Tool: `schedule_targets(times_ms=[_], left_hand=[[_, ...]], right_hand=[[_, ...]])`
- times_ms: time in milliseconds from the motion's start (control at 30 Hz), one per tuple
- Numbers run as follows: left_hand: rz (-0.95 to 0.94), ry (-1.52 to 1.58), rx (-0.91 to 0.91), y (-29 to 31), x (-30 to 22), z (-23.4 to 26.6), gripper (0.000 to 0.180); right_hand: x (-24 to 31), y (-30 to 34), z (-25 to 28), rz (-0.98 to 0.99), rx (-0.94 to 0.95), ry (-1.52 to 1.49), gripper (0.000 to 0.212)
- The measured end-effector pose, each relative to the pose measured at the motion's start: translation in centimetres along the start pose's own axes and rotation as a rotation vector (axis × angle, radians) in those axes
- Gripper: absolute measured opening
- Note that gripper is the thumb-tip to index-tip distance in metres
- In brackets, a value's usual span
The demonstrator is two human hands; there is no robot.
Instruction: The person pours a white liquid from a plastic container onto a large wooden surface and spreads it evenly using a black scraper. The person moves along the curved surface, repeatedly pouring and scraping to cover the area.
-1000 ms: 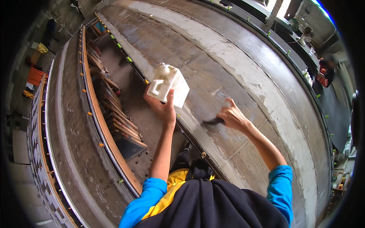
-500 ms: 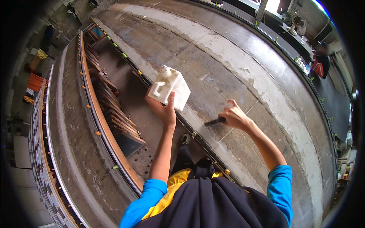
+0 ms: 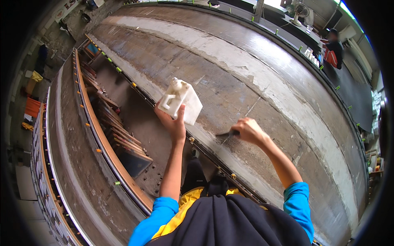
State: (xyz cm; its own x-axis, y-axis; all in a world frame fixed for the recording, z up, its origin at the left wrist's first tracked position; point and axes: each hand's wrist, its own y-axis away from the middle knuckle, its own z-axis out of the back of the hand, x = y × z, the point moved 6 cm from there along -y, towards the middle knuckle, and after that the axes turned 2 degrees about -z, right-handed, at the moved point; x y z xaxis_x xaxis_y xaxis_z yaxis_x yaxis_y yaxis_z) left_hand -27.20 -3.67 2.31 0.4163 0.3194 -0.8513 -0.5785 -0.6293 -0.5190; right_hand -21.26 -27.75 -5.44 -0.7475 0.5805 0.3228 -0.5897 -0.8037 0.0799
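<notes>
My left hand (image 3: 174, 128) is closed around the lower part of a white translucent plastic jug (image 3: 188, 103), holding it over the near edge of a long brown table (image 3: 205, 69). The jug tilts, with its neck toward the far left and its moulded handle facing left. My right hand (image 3: 251, 130) grips a dark flat scraper-like tool (image 3: 224, 135); its exact kind is hard to tell. That tool is low over the table's worn surface, pointing left, and the fingers cover its rear end. Pale streaks and a thin seam run across the tabletop near it.
Along the table's near edge runs a dark rail with yellow and green clips (image 3: 134, 85). Wooden slats (image 3: 119, 129) lean in the gap to the left, beside a second long table (image 3: 69, 135). A person (image 3: 331, 49) stands beyond the far edge at right, near a fan (image 3: 301, 12).
My right hand has shifted slightly and its raised finger has curled in around the dark tool. My left hand still holds the jug, now a little lower in view. The whole view has turned slightly.
</notes>
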Motion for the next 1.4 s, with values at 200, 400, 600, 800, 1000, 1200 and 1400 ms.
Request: schedule_targets(times_ms=[200, 400, 600, 800, 1000, 1200, 1400], left_hand=[[0.126, 0.09, 0.266, -0.5, 0.7, -1.7, 0.068], [0.191, 0.145, 0.323, -1.5, 2.1, -3.7, 0.069], [0.177, 0.123, 0.339, -3.3, 4.2, -3.3, 0.068], [0.177, 0.14, 0.306, -4.7, 5.0, -3.2, 0.067], [0.159, 0.094, 0.328, -5.9, 5.1, -3.6, 0.068], [0.181, 0.06, 0.278, -6.6, 5.7, -1.2, 0.069], [0.198, 0.012, 0.148, -6.6, 6.0, -0.4, 0.068]], right_hand=[[-9.8, -3.5, 8.7, -0.33, -0.634, 0.278, 0.013], [-10.9, -4.5, 4.0, -0.641, -0.539, 0.324, 0.013], [-1.3, -0.3, 2.1, -0.349, -0.409, 0.065, 0.005], [-9.0, -5.6, 6.9, -0.482, -0.514, 0.205, 0.01], [-12.6, -10.7, 6.0, -0.6, -0.569, 0.336, 0.01], [0.3, -5.6, 1.8, -0.2, -0.411, 0.096, 0.01], [-6.5, -8.6, 5.4, -0.736, -0.308, -0.409, 0.039]])
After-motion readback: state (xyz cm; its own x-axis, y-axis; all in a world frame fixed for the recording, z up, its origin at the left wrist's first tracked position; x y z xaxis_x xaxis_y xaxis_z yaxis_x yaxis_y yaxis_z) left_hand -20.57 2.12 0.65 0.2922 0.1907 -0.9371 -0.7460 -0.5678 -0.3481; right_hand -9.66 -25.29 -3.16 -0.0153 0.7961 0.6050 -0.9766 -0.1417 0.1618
